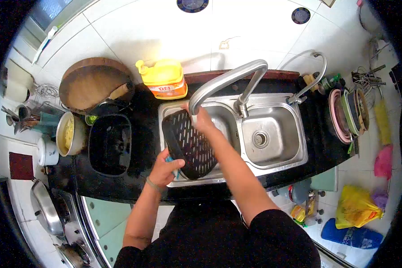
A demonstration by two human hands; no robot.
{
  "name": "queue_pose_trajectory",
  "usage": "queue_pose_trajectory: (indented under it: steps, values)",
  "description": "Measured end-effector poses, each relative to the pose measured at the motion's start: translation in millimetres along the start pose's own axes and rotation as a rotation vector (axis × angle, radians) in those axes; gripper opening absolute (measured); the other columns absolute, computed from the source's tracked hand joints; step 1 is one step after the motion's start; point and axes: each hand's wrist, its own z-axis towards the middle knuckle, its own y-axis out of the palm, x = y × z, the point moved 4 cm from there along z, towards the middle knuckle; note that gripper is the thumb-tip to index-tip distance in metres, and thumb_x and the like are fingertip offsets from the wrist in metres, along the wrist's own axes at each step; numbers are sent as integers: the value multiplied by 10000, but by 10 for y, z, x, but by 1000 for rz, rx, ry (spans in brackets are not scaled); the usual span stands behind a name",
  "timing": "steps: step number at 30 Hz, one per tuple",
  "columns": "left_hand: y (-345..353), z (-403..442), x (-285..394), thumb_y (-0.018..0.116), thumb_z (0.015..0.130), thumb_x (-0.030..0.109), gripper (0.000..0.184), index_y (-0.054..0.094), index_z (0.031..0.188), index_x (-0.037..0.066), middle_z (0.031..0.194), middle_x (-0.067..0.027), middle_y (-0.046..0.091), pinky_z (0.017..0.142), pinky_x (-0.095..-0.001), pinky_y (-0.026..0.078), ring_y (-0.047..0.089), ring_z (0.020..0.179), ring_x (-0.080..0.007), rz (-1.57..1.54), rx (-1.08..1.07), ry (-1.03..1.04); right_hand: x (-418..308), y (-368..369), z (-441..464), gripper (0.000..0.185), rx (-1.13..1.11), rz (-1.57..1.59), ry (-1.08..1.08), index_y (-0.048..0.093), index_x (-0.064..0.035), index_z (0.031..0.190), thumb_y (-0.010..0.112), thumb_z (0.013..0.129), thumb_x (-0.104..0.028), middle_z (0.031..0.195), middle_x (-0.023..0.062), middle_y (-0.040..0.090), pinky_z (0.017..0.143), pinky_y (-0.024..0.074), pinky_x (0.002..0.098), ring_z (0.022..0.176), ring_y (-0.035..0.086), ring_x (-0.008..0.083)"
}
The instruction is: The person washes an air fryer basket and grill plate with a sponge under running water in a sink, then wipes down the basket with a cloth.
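Observation:
A black slotted tray point(190, 143) with rounded corners is tilted over the left sink basin point(223, 120). My left hand point(163, 171) is closed on its near left edge, thumb on the rim. A small bit of something blue point(169, 158) shows by those fingers; its kind is unclear. At the tray's far edge, my right hand point(203, 121) is closed around the rim, its fingers partly hidden behind the steel faucet point(230, 82). The faucet's spout end hangs just over this hand.
A yellow jug point(164, 79) stands behind the sink. Left on the counter are a black bin-like container point(110, 145), a round wooden board point(91, 85) and a pot point(71, 134). The right basin point(270, 134) adjoins; plates point(339, 116) stand at the right.

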Motion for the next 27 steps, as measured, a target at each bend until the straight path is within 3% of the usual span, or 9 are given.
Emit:
queue_pose_trajectory:
  steps: [4, 7, 10, 12, 14, 17, 20, 22, 27]
  values:
    - [-40, 56, -8, 621, 771, 49, 442, 484, 1190, 19, 1100, -87, 584, 908, -350, 425, 558, 1003, -202, -204, 55, 62, 797, -47, -407, 358, 51, -174, 80, 513, -43, 1149, 438, 872, -257, 1036, 216, 590, 823, 447, 430, 971, 553, 381]
    - [-127, 292, -49, 564, 848, 120, 350, 493, 1182, 38, 1124, -74, 578, 918, -356, 417, 551, 1028, -211, -323, 146, 72, 1143, -303, -820, 307, 50, -409, 418, 590, -57, 1079, 492, 865, -254, 1024, 224, 594, 812, 448, 389, 1006, 552, 346]
    - [79, 601, 73, 549, 868, 159, 323, 497, 1169, 51, 1113, -71, 579, 900, -359, 427, 555, 1011, -212, -373, 137, 66, 1139, -500, -1158, 350, 83, -224, 459, 527, -37, 1137, 520, 852, -239, 1060, 228, 580, 873, 438, 374, 1015, 546, 352]
    - [94, 912, -64, 547, 871, 172, 290, 504, 1137, 62, 1074, -59, 582, 874, -353, 439, 565, 969, -203, -390, 129, 62, 1056, -356, -1333, 551, -373, -224, 423, 450, -27, 1256, 638, 787, -246, 1205, 222, 510, 929, 403, 357, 1123, 498, 302]
    - [204, 1088, -105, 564, 856, 176, 283, 505, 1109, 63, 1047, -52, 580, 866, -352, 442, 564, 960, -199, -363, 128, 83, 746, -225, -1463, 726, -165, 195, 487, 350, 9, 1318, 694, 743, -271, 1300, 190, 438, 998, 328, 340, 1205, 417, 284]
    - [405, 1196, -63, 585, 837, 178, 296, 508, 1096, 56, 1041, -64, 579, 863, -365, 446, 563, 958, -213, -321, 135, 93, 822, 48, -1398, 832, -165, 283, 387, 270, 20, 1357, 711, 729, -303, 1353, 164, 375, 1038, 256, 329, 1274, 317, 265]
    - [526, 1291, -90, 595, 827, 146, 255, 531, 1059, 63, 1019, -60, 583, 854, -370, 447, 566, 939, -206, -350, 136, 94, 564, 232, -1354, 758, 45, 422, 461, 381, 25, 1294, 717, 719, -337, 1258, 153, 473, 980, 326, 329, 1169, 433, 242]
    - [443, 1433, -226, 605, 818, 137, 265, 531, 1063, 67, 1016, -58, 585, 848, -368, 448, 565, 929, -202, -329, 124, 64, 608, 302, -1293, 680, 187, 774, 446, 483, 15, 1204, 711, 708, -390, 1111, 131, 567, 881, 400, 331, 1001, 528, 209]
    - [292, 1422, -79, 636, 788, 112, 255, 549, 1025, 81, 959, -31, 589, 804, -351, 454, 561, 898, -194, -169, 99, -41, 413, -262, -1686, 453, -10, 346, 502, 599, 8, 1033, 694, 691, -273, 946, 90, 624, 739, 460, 327, 862, 578, 186]
